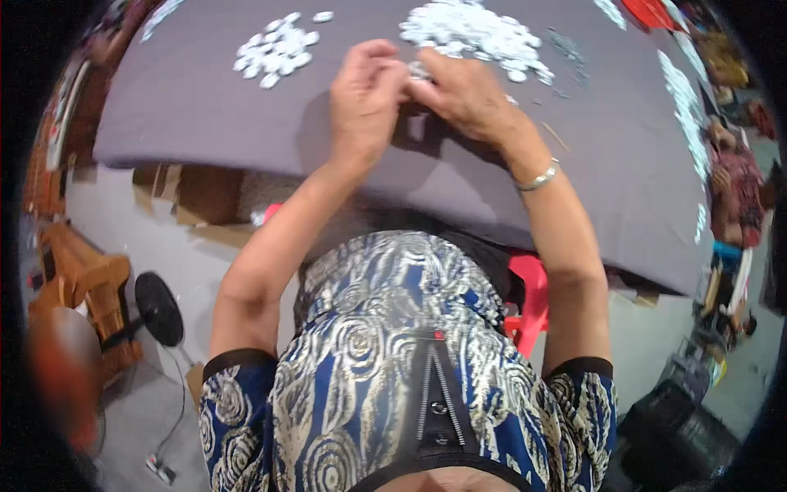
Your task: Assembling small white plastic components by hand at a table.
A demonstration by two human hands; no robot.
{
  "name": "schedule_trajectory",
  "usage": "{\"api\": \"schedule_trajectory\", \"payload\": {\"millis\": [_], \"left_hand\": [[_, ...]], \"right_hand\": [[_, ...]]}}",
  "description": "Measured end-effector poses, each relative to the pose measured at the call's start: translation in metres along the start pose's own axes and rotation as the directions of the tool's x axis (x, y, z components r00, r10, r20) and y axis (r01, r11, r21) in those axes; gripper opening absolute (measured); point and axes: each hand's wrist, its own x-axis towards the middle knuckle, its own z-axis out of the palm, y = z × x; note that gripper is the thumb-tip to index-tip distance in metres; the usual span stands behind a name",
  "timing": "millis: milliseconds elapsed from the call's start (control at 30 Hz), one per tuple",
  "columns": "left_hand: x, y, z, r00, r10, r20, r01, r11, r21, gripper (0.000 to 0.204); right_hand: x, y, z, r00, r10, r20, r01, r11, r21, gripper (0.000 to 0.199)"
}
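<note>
Both hands meet over the grey table (205, 107), near its far edge. The left hand (366, 92) and right hand (459, 90) are curled, fingertips pinching what seems a small white piece (419, 70), largely hidden. The big pile (475, 33) lies just beyond; a smaller pile (277, 49) sits far-left.
</note>
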Motion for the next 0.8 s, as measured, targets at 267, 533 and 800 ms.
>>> {"api": "schedule_trajectory", "payload": {"millis": [267, 533, 800], "left_hand": [[-0.01, 0.012, -0.007, 0.989, 0.099, 0.106, -0.094, 0.994, -0.048, 0.039], [-0.012, 0.01, -0.002, 0.994, -0.08, -0.075, 0.069, 0.988, -0.14, 0.029], [-0.012, 0.003, -0.004, 0.985, -0.137, -0.104, 0.111, 0.969, -0.222, 0.027]], "right_hand": [[0.009, -0.031, 0.038, 0.973, -0.047, -0.226, 0.174, 0.792, 0.586, 0.018], [0.005, -0.032, 0.045, 0.986, -0.048, -0.162, 0.122, 0.863, 0.49, 0.022], [0.004, -0.03, 0.053, 0.953, -0.142, -0.267, 0.259, 0.839, 0.478, 0.021]]}}
